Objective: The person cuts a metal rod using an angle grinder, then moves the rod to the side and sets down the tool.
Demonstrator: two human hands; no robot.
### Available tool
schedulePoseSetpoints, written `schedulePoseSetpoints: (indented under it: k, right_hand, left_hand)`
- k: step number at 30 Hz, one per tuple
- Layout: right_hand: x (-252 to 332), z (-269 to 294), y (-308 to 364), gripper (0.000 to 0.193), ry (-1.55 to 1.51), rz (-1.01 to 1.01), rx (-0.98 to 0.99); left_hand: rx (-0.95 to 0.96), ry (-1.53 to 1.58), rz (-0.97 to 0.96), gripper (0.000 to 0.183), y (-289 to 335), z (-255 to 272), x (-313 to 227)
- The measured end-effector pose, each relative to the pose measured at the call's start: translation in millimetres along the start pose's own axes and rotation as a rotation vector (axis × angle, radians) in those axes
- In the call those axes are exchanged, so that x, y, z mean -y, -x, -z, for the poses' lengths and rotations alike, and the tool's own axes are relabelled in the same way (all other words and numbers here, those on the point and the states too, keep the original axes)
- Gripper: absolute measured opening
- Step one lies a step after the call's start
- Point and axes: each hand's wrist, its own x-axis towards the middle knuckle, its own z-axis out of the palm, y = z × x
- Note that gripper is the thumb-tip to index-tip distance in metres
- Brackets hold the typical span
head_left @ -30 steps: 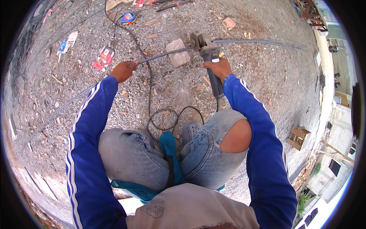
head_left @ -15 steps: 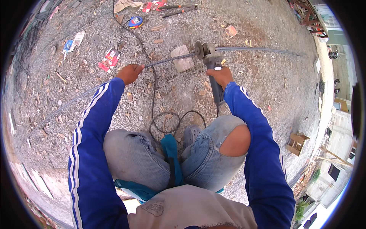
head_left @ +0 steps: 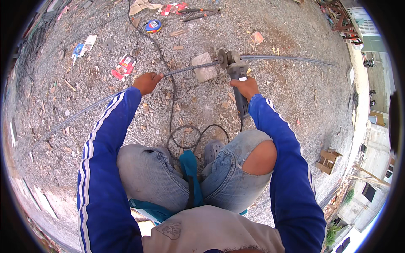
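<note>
A long ribbed steel rebar (head_left: pixel 185 68) runs across the gravel from lower left to upper right. My left hand (head_left: pixel 147 82) is closed around it, left of a pale concrete block (head_left: pixel 204 67) that lies under the bar. My right hand (head_left: pixel 247 87) grips a grey and black angle grinder (head_left: pixel 240 100) by its body, the head pointing away from me. Its cutting disc (head_left: pixel 222 58) stands upright at the rebar, just right of the block; whether it touches the bar I cannot tell.
A black power cord (head_left: pixel 172 97) winds past the rebar and loops near my feet. Beyond lie a blue tape measure (head_left: pixel 153 26), bolt cutters (head_left: pixel 200 14) and red packets (head_left: pixel 125 66). Far left are tangled steel rods (head_left: pixel 31 50); at right, a cardboard box (head_left: pixel 328 161).
The view has shifted slightly, so everything sits a little lower and to the right. Both hands keep their holds on the rebar and the angle grinder.
</note>
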Motion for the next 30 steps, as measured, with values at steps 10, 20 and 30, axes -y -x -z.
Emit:
schedulePoseSetpoints:
  k: [10, 20, 30]
  right_hand:
    - [-1.6, -0.2, -3.4, 0.042, 0.041, -0.016, 0.015]
    - [2.2, 1.9, 1.8, 0.041, -0.010, -0.015, 0.036]
    - [6.4, 4.2, 6.8, 0.038, 0.036, -0.088, 0.034]
  left_hand:
    - [-0.033, -0.008, -0.039, 0.057, -0.4, -2.8, 2.0]
    - [0.000, 0.001, -0.005, 0.057, 0.6, -0.2, -0.8]
    - [-0.021, -0.006, -0.020, 0.057, 1.6, -1.1, -0.4]
